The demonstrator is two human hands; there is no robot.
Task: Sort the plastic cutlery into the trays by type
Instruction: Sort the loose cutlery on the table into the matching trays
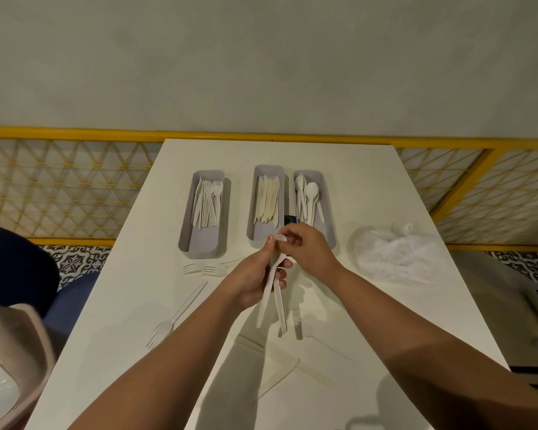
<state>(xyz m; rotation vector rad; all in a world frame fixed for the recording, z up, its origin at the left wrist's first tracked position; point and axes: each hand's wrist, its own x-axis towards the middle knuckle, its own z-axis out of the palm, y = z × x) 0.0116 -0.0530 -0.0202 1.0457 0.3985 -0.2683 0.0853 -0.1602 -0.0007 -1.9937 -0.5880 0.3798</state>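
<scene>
1. The left hand point(255, 282) curls round the handles of a few spoons point(275, 302), held above the table point(370, 187) just in front of the trays.
2. The right hand point(309, 251) pinches a bowl at the top of the bunch.
3. It seems best to align the bowls first, then lay the bunch lengthwise in the spoon tray point(308, 172), clear of the knife tray point(269, 166) beside it.
4. Loose forks point(199, 270) wait on the table.
5. No writing or brand is readable.
</scene>
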